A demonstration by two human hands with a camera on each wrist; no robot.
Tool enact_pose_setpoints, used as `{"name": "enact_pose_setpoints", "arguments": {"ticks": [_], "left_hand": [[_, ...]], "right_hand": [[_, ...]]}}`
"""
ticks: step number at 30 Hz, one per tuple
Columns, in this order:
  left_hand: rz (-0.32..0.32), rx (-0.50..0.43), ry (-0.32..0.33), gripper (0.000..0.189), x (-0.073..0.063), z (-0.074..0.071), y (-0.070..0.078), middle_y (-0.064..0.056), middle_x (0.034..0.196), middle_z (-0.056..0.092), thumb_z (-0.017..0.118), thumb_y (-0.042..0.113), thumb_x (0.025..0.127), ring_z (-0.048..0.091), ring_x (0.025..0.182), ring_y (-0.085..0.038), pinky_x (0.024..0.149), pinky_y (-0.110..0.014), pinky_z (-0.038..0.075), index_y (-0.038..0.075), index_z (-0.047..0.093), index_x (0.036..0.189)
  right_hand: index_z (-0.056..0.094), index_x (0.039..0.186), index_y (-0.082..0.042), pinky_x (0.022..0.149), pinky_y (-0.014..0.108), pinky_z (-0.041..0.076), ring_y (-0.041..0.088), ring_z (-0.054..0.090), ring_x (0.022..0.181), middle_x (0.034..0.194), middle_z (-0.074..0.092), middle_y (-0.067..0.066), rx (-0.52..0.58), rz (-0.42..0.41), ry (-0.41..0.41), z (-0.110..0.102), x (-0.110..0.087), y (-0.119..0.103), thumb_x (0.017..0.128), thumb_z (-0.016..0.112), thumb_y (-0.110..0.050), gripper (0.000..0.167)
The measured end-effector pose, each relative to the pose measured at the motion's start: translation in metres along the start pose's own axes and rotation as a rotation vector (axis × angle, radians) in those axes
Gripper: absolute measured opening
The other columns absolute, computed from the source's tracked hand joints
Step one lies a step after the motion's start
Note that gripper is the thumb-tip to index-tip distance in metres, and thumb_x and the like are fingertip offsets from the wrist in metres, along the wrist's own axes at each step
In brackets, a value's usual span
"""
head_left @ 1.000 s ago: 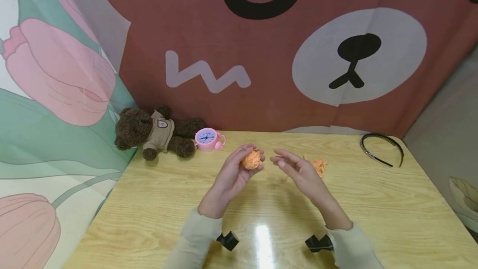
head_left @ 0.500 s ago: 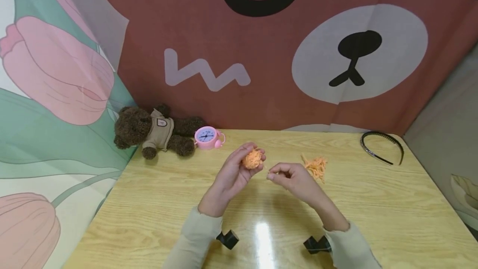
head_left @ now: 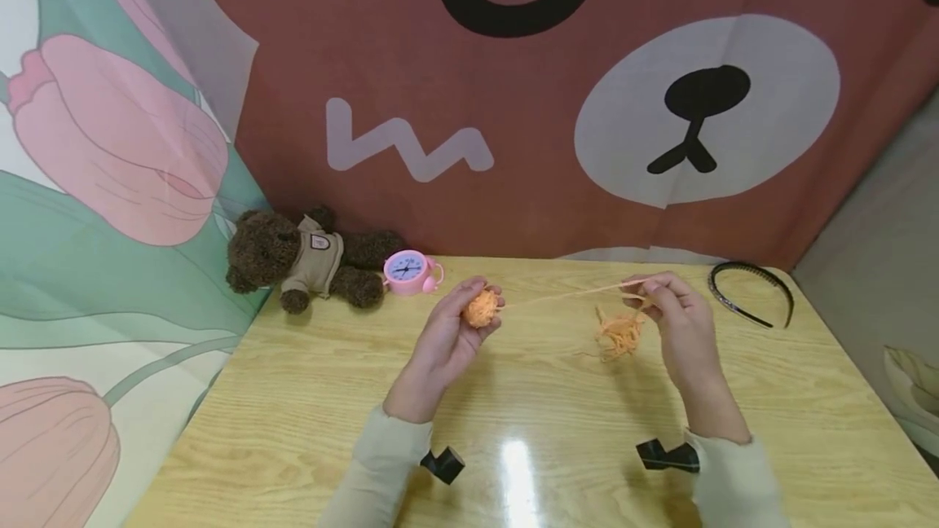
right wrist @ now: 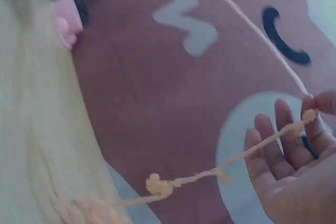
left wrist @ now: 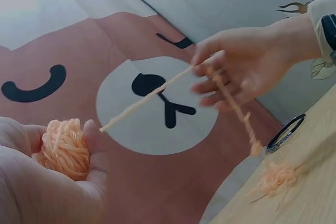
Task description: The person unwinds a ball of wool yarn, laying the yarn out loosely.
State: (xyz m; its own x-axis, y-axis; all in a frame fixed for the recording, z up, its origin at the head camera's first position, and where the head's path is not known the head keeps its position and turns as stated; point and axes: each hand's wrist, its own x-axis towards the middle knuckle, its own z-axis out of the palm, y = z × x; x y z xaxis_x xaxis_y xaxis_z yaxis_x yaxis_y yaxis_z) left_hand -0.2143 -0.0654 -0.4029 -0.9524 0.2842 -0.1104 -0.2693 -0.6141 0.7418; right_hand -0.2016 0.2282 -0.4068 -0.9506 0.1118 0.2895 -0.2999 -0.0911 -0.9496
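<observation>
A small ball of orange yarn (head_left: 480, 310) sits in my left hand (head_left: 443, 349), held between the curled fingers and thumb; its wound strands show well in the left wrist view (left wrist: 65, 149). From the ball a strand of yarn (head_left: 565, 294) stretches across to my right hand (head_left: 685, 328), which pinches it between thumb and forefinger. Below that pinch, a knotted length (right wrist: 236, 157) hangs down to the loose pile of yarn (head_left: 620, 334) on the table. The other right fingers are loosely bent in the right wrist view.
A brown teddy bear (head_left: 308, 257) in a beige shirt lies at the table's back left, beside a pink alarm clock (head_left: 407, 271). A black headband (head_left: 750, 293) lies at the back right of the wooden table (head_left: 550, 414). A printed bear curtain (head_left: 528, 210) hangs behind.
My right hand has moved away from the ball, to the right and slightly up, drawing a strand out taut. My left hand has shifted slightly left with the ball.
</observation>
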Motion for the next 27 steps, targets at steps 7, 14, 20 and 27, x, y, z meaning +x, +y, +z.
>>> {"name": "enact_pose_setpoints", "arguments": {"ticks": [7, 14, 20, 27], "left_hand": [[0.040, -0.014, 0.073, 0.006, 0.001, -0.005, 0.008, -0.002, 0.108, 0.062, 0.045, 0.017, 0.108, 0.065, 0.086, -0.009, 0.066, -0.016, 0.055, 0.014, 0.050, 0.111], [0.047, -0.018, 0.083, 0.006, 0.003, -0.008, 0.012, -0.001, 0.106, 0.061, 0.047, 0.018, 0.107, 0.065, 0.087, -0.009, 0.067, -0.017, 0.055, 0.015, 0.048, 0.112], [0.031, -0.029, 0.064, 0.005, 0.001, -0.007, 0.011, -0.001, 0.105, 0.062, 0.048, 0.020, 0.106, 0.065, 0.086, -0.010, 0.066, -0.017, 0.055, 0.017, 0.048, 0.110], [-0.018, 0.002, -0.021, 0.010, -0.002, -0.002, 0.005, 0.000, 0.106, 0.063, 0.042, 0.020, 0.108, 0.066, 0.088, -0.009, 0.069, -0.018, 0.056, 0.016, 0.051, 0.110]], "right_hand": [[0.064, 0.091, 0.001, 0.070, 0.027, 0.062, 0.020, 0.069, 0.070, 0.077, 0.070, 0.008, 0.373, 0.039, 0.363, -0.042, 0.009, 0.000, 0.101, 0.062, -0.017, 0.021], [0.065, 0.095, -0.001, 0.059, 0.031, 0.060, 0.023, 0.067, 0.060, 0.069, 0.065, 0.009, 0.605, 0.191, 0.565, -0.090, 0.014, 0.013, 0.097, 0.068, -0.014, 0.013], [0.068, 0.094, -0.005, 0.059, 0.025, 0.059, 0.018, 0.067, 0.063, 0.073, 0.067, 0.004, 0.444, 0.256, 0.602, -0.101, 0.017, 0.021, 0.100, 0.063, -0.017, 0.014], [0.066, 0.124, -0.020, 0.076, 0.011, 0.051, -0.006, 0.057, 0.093, 0.112, 0.065, -0.010, -0.374, 0.318, 0.343, -0.074, 0.018, 0.030, 0.105, 0.051, -0.039, 0.030]]}}
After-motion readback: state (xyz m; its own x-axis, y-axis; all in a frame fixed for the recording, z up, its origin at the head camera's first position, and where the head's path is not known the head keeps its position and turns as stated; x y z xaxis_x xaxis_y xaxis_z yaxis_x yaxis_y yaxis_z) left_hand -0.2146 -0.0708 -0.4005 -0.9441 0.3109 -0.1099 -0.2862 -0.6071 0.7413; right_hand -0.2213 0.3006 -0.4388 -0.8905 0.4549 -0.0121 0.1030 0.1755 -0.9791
